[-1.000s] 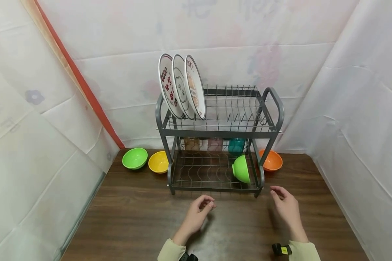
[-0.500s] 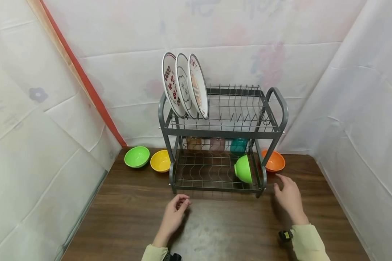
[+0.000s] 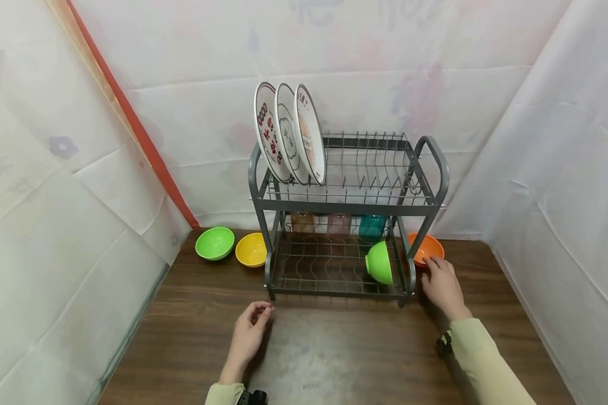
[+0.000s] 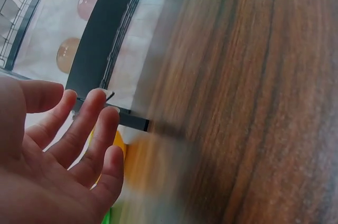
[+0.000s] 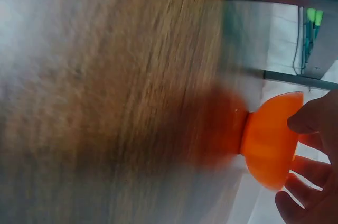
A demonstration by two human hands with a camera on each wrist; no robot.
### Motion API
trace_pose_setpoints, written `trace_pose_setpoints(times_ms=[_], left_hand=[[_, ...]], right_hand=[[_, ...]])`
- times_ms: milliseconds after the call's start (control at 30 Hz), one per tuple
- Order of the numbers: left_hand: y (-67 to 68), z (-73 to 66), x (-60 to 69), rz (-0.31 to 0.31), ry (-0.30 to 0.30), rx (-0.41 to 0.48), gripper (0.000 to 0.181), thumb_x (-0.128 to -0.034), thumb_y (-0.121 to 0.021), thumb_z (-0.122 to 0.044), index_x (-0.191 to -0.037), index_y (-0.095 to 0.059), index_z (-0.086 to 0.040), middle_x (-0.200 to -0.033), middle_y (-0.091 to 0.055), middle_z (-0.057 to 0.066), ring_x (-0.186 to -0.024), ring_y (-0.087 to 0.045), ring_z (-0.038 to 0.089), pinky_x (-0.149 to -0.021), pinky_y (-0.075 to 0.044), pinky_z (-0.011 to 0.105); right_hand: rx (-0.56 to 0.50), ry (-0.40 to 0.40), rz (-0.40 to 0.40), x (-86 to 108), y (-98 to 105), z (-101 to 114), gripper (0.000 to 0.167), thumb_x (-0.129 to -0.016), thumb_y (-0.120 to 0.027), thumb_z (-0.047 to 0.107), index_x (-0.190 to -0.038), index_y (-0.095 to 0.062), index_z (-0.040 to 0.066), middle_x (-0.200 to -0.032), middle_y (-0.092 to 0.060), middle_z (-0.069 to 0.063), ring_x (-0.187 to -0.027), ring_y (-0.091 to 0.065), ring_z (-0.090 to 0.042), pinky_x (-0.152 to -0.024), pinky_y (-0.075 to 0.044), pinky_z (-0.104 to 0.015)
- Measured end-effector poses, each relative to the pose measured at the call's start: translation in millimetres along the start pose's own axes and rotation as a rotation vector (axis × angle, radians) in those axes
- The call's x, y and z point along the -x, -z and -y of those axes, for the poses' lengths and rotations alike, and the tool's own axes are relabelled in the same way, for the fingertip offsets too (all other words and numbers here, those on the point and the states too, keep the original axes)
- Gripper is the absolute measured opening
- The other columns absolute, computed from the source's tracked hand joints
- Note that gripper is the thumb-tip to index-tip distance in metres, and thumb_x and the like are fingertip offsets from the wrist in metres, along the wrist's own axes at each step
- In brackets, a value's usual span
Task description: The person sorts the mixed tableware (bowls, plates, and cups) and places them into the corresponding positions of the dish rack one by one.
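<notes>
Currently right hand (image 3: 443, 286) nearer — orange bowl (image 3: 428, 247) just ahead, toward back edge of desk (image 3: 365, 349); fingers (image 5: 314, 171) apart at rim, contact unclear.

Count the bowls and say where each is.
4: an upright green bowl and a yellow bowl left of the dish rack, a tilted green bowl on its lower tier, and an orange bowl right of it, at the right hand.

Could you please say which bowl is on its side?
The green bowl in the rack; the other green bowl, yellow bowl and orange bowl sit upright outside it.
</notes>
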State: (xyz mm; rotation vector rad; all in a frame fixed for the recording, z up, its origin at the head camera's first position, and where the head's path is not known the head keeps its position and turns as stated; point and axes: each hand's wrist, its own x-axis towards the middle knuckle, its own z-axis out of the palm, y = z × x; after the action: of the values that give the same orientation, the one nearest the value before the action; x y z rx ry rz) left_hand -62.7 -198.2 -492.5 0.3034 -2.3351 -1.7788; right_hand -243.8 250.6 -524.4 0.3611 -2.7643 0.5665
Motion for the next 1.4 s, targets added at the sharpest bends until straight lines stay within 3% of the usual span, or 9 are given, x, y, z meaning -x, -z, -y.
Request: trace_pose_setpoints(times_ms=[300,500,600,733,833,933,1200,1300,1400], left_hand=[[2.9,2.7,1.1,0.014,0.007,0.013,0.013,-0.0989,-0.057,0.000,-0.106,-0.064,0.007,-0.107,-0.069,0.025,-0.097,-0.062,0.043,-0.076,-0.048,0.023],[7.2,1.7,-4.4,0.033,0.019,-0.007,0.015,-0.0999,-0.055,0.000,-0.109,-0.064,0.009,-0.110,-0.068,0.025,-0.102,-0.061,0.044,-0.079,-0.049,0.024],[5.7,9.4,-8.0,0.042,0.010,-0.004,0.016,-0.1001,-0.055,0.000,-0.109,-0.064,0.008,-0.111,-0.068,0.025,-0.103,-0.062,0.043,-0.080,-0.050,0.025],[1.0,29.4,-14.6,0.039,-0.009,-0.008,0.015,-0.1005,-0.057,-0.004,-0.110,-0.066,0.004,-0.111,-0.069,0.021,-0.102,-0.064,0.037,-0.081,-0.050,0.025],[-3.2,41.4,-18.2,0.058,-0.031,-0.014,0.016,-0.1011,-0.058,-0.008,-0.111,-0.067,0.001,-0.113,-0.070,0.017,-0.103,-0.065,0.031,-0.084,-0.050,0.026],[-8.9,44.7,-19.4,0.093,-0.052,-0.011,0.016,-0.1012,-0.058,-0.012,-0.111,-0.067,-0.002,-0.112,-0.071,0.014,-0.103,-0.066,0.027,-0.085,-0.050,0.027],[-33.2,39.3,-16.6,0.218,-0.035,0.006,0.016,-0.1011,-0.059,-0.017,-0.110,-0.068,-0.007,-0.109,-0.070,0.010,-0.098,-0.065,0.030,-0.077,-0.050,0.029],[-38.8,26.8,-11.9,0.280,-0.025,0.039,0.018,-0.1019,-0.057,-0.013,-0.113,-0.067,-0.003,-0.111,-0.069,0.016,-0.101,-0.064,0.037,-0.078,-0.052,0.035],[-41.8,24.6,-10.9,0.305,-0.025,0.074,0.018,-0.1016,-0.058,-0.013,-0.113,-0.066,-0.002,-0.113,-0.068,0.018,-0.104,-0.064,0.039,-0.080,-0.052,0.039]], right_hand=[[0.071,0.045,-0.113,0.1,-5.5,-3.2,0.024,-0.080,-0.073,-0.001,-0.102,-0.068,-0.008,-0.096,-0.065,-0.026,-0.093,-0.052,-0.047,-0.082,-0.041,-0.062],[0.035,0.054,-0.133,4.4,-8.3,-2.1,0.019,-0.079,-0.077,-0.003,-0.096,-0.070,-0.008,-0.092,-0.064,-0.023,-0.087,-0.057,-0.044,-0.081,-0.045,-0.059],[0.015,0.027,-0.142,10.1,-5.9,-2.5,0.018,-0.082,-0.075,-0.001,-0.098,-0.069,-0.007,-0.096,-0.063,-0.023,-0.091,-0.058,-0.043,-0.083,-0.046,-0.058],[-0.002,-0.006,-0.160,19.8,-1.0,-1.0,0.016,-0.084,-0.074,0.000,-0.099,-0.069,-0.006,-0.096,-0.061,-0.020,-0.092,-0.058,-0.040,-0.081,-0.048,-0.058],[-0.012,-0.014,-0.189,27.4,2.0,2.9,0.016,-0.084,-0.076,0.001,-0.097,-0.069,-0.005,-0.093,-0.060,-0.017,-0.086,-0.057,-0.037,-0.077,-0.049,-0.056],[-0.030,0.002,-0.237,33.8,4.4,9.4,0.016,-0.082,-0.078,0.000,-0.095,-0.070,-0.005,-0.089,-0.059,-0.015,-0.078,-0.056,-0.034,-0.069,-0.049,-0.053],[-0.086,-0.004,-0.347,51.2,8.0,27.0,0.017,-0.078,-0.082,0.001,-0.088,-0.070,-0.004,-0.083,-0.060,-0.012,-0.070,-0.056,-0.029,-0.062,-0.048,-0.047],[-0.122,-0.028,-0.360,58.8,9.4,32.7,0.017,-0.078,-0.083,0.001,-0.089,-0.071,-0.003,-0.084,-0.062,-0.012,-0.070,-0.057,-0.028,-0.064,-0.049,-0.048],[-0.162,-0.088,-0.361,66.9,12.7,40.1,0.017,-0.079,-0.083,0.003,-0.090,-0.072,-0.002,-0.085,-0.064,-0.011,-0.071,-0.058,-0.025,-0.066,-0.050,-0.037]])
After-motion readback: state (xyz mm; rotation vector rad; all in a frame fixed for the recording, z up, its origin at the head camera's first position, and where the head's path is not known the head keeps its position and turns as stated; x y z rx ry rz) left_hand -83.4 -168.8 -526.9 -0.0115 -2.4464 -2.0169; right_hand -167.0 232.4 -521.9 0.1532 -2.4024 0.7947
